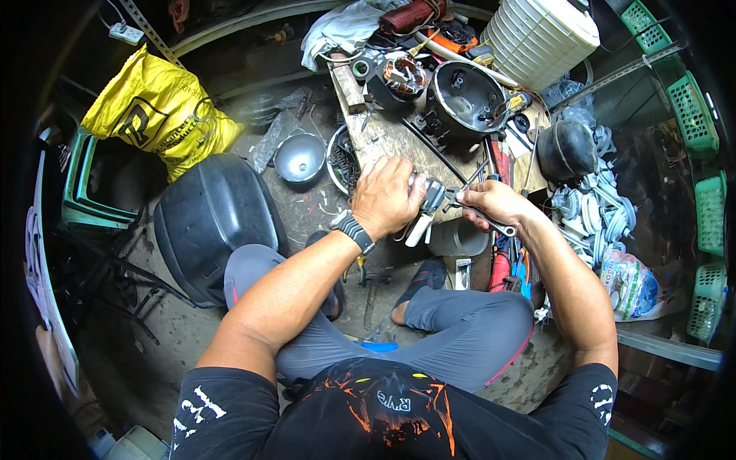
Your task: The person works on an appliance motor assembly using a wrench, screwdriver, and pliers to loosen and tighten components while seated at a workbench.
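Note:
My left hand (387,192), with a dark watch strap on its wrist, is closed around a small dark grey mechanical part (435,195) with white pieces hanging below it. In my right hand (494,204) is a metal wrench (502,228); its ring end shows below the fingers, and its other end reaches toward the grey part. Whether the wrench touches the part is hard to make out. Both hands are over the near edge of a worn wooden board (383,138). On the board beyond them sit a round black housing (468,96) and a copper-wound motor coil (405,77).
A silver bowl (300,158) and a large black plastic case (218,226) are on the left, with a yellow sack (161,115) behind. White plastic parts (598,211) are heaped at right near a black helmet-like shell (567,147). Red-handled tools (501,268) lie beside my right knee. Green baskets (692,115) line the right side.

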### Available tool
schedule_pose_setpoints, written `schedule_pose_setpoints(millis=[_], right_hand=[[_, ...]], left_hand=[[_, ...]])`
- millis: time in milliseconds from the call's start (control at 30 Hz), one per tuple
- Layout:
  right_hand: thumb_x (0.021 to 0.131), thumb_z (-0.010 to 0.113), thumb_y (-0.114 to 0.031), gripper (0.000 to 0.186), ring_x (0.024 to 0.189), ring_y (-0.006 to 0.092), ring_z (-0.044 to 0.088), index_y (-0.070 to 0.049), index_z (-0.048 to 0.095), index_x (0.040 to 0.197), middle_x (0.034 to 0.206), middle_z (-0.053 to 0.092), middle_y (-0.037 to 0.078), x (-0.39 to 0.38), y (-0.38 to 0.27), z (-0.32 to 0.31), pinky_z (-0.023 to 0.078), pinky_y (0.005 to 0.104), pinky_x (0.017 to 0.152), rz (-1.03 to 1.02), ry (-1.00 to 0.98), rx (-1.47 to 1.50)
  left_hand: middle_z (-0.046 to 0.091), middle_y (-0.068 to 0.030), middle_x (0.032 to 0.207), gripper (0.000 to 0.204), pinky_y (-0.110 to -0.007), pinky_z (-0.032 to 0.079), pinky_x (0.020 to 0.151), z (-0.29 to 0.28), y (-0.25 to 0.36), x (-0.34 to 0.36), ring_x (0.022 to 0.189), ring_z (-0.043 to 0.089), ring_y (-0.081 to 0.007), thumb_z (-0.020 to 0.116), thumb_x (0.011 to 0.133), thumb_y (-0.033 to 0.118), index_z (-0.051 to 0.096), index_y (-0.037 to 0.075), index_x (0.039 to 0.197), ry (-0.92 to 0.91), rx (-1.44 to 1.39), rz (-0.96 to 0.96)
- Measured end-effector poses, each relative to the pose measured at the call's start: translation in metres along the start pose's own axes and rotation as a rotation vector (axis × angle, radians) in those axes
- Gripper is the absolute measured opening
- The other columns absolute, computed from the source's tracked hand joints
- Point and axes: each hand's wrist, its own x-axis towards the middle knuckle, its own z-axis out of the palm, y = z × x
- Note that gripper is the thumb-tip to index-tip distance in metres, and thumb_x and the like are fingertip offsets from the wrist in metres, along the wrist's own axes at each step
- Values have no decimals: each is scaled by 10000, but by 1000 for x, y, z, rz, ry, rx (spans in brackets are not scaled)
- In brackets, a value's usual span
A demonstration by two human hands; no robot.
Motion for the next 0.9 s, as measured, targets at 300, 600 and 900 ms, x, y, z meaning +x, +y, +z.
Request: schedule_pose_setpoints(millis=[300, 600, 900], right_hand=[[1069, 609, -241, 220, 431, 81, 464, -32, 612, 1001, 679, 585, 12, -2, -8, 1, 374, 262, 414, 36, -17, -59], [1049, 588, -215, 205, 429, 96, 469, -51, 601, 926, 666, 579, 20, -2, -10, -3, 380, 278, 421, 7, -40, -106], [1013, 547, -183, 227, 447, 116, 529, 8, 664, 980, 665, 618, 42, 1, -13, -10, 435, 294, 433, 21, -68, -112]], left_hand=[[627, -150, 926, 261, -474, 464, 909, -2, 0, 0, 957, 611, -356, 610, 985, 288, 633, 30, 956, -2, -1, 5], [640, -158, 935, 274, -484, 466, 930, 0, -1, -1, 955, 618, -364, 611, 986, 295, 643, 23, 965, -16, -14, -4], [634, -174, 929, 260, -487, 473, 899, -2, 0, 0, 951, 620, -379, 621, 989, 281, 640, 22, 965, -24, -22, -6]])
